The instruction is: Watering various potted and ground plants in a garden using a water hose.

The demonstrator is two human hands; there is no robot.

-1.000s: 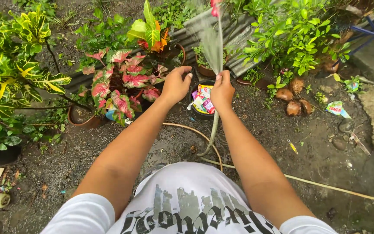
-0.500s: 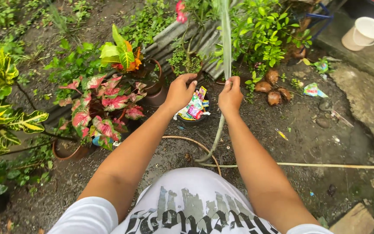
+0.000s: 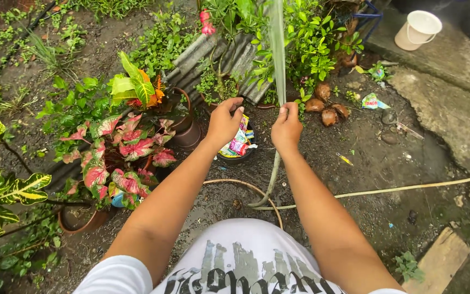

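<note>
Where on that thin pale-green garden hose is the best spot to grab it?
Near its spraying end, where the right hand grips the thin pale-green garden hose. Come from below and behind: the hose rises from the ground there, so the stream aims away.

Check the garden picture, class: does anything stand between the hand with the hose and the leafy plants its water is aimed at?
Nothing visible does. The right hand grips the hose, and the water stream runs unblocked up to the green plants.

Soft overcast daylight, sharp center, edges warped.
</note>
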